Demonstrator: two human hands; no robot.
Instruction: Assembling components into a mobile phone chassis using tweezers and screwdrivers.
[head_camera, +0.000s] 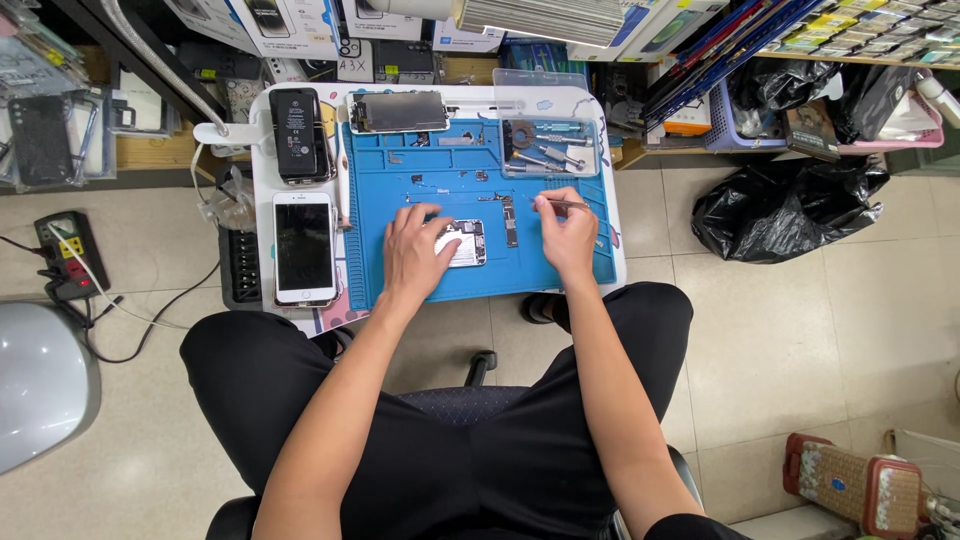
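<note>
Beige tiled floor (800, 330) under a small white table (262, 140), with cluttered shelves (860, 40) behind and a black rubbish bag (780, 210).

The left grip (415, 252) rests on an opened phone (464, 243) lying on the work mat (400, 175), which covers most of the small tabletop (262, 140). Just right of that grip lies a narrow circuit board (509, 221), and beyond it the right grip (566, 236) holds tweezers (566, 204) pointing away to its right. Behind the right grip sits a tray of tools (553, 148); behind the left grip a detached screen (398, 111) lies at the mat's far edge. Left of the left grip, off the mat, a whole phone (304, 247) lies face up, with a battery (296, 133) behind it. Well right of the right grip a rubbish bag (785, 210) sits on the floor.
</note>
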